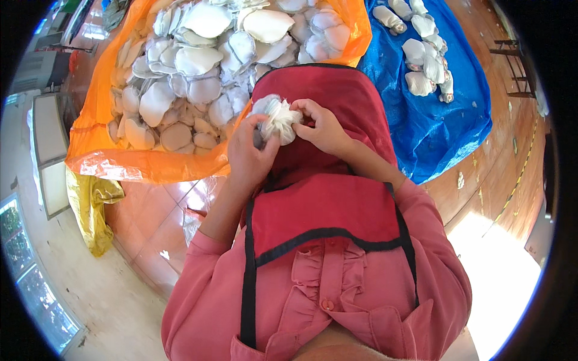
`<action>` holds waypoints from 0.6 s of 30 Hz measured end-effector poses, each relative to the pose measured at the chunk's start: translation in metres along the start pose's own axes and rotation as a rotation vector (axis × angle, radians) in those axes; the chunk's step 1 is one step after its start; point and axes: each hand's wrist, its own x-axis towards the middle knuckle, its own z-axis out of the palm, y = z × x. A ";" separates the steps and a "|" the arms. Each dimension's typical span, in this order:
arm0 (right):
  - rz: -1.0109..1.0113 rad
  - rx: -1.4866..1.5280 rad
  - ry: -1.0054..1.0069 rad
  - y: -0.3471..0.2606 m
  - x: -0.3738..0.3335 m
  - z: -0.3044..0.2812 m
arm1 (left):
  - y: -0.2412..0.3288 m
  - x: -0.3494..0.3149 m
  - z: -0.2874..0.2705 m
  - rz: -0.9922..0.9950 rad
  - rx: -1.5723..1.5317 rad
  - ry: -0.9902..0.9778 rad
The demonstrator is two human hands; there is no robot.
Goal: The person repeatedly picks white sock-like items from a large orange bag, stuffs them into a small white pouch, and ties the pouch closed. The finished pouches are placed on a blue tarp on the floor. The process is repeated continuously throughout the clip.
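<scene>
Between my two hands, above my lap, is a bunched white cloth piece [280, 122] with gathered folds; its exact kind I cannot make out. My left hand [250, 147] grips its left side, with the thumb in front and the fingers partly hidden behind. On the other side, my right hand [325, 129] pinches the edge of the cloth between thumb and fingertips. Beyond my hands lies a heap of white rounded fabric pads [205, 21], piled on an orange plastic sheet [120, 165]. A red apron [337, 207] with black trim covers my lap.
A blue plastic sheet [433, 141] at the right bears several white cloth bundles [430, 63]. At the left, a yellow plastic sack [90, 207] lies against the pale wall. Dark-legged furniture [512, 63] stands at the far right on the tiled floor [147, 219].
</scene>
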 end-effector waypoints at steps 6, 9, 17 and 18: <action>0.002 -0.265 -0.040 0.003 0.006 -0.002 | -0.004 0.000 0.015 0.025 0.064 0.058; 0.017 -0.282 -0.072 0.016 0.007 0.000 | -0.011 0.000 0.020 0.122 0.192 0.053; 0.028 -0.084 -0.126 0.027 -0.002 0.004 | -0.013 0.005 0.009 0.130 0.320 -0.051; 0.028 -0.127 -0.134 0.022 -0.005 0.006 | -0.015 0.004 0.007 0.106 0.336 -0.078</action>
